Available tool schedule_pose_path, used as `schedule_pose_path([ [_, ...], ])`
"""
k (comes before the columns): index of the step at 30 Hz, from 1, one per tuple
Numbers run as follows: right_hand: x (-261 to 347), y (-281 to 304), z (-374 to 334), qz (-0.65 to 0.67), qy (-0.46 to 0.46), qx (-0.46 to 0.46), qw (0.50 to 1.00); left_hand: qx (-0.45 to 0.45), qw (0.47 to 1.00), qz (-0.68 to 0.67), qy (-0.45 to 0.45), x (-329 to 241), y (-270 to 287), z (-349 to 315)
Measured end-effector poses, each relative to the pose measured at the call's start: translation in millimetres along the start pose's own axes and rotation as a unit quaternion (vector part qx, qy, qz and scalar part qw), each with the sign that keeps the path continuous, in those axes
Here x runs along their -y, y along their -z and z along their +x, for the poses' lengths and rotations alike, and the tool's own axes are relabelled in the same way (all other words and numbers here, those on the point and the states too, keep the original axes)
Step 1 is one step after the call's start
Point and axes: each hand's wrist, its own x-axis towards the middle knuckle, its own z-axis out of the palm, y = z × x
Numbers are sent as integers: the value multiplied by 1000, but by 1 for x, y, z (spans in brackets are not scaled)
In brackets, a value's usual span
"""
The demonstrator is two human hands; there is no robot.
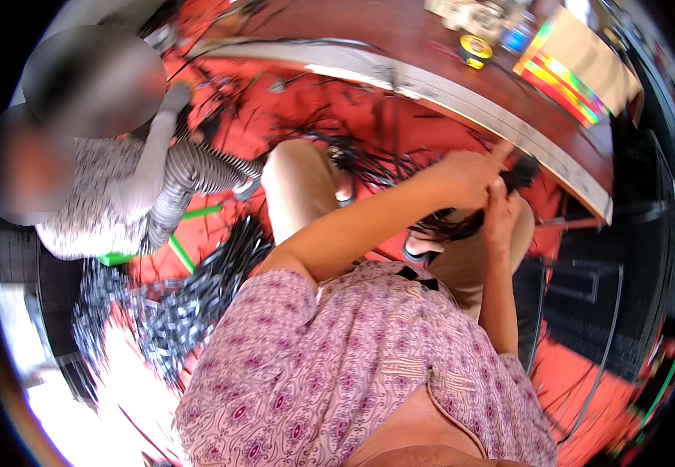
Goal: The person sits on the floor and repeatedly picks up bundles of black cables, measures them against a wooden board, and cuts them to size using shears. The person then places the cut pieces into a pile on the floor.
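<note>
My left hand [466, 179] and my right hand [499, 214] are close together above my lap, just short of the table edge. Both look closed, fingertips almost meeting, with one left finger sticking out toward the table. Motion blur hides what is pinched between them. Below the left hand hangs a dark bundle of thin black strands [458, 227], partly covered by the hands and my knee. Beyond the right hand is a black object [521, 173] whose kind I cannot make out.
On the brown table [400, 31] stand a yellow round tape [475, 50], a blue bottle [517, 35] and a cardboard box [579, 66]. Black strips [197, 303] litter the red floor. Another person [119, 183] sits at left by a green stool frame [182, 253]. Black chairs [594, 303] stand at right.
</note>
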Motion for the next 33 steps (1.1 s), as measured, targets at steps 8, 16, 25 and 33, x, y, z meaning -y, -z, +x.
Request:
schedule_pose_path([
  [8,2,-57,1,3,84,-55,995,-15,968,-243,59,18,29,-59],
  [16,37,-103,-1,187,-7,-81,979,-92,963,-252,-12,78,12,-125],
  [25,45,-100,-5,179,9,-95,979,-176,946,-267,52,38,-23,-127],
  [33,62,-56,-22,402,-148,68,901,-137,931,-325,94,21,-69,-108],
])
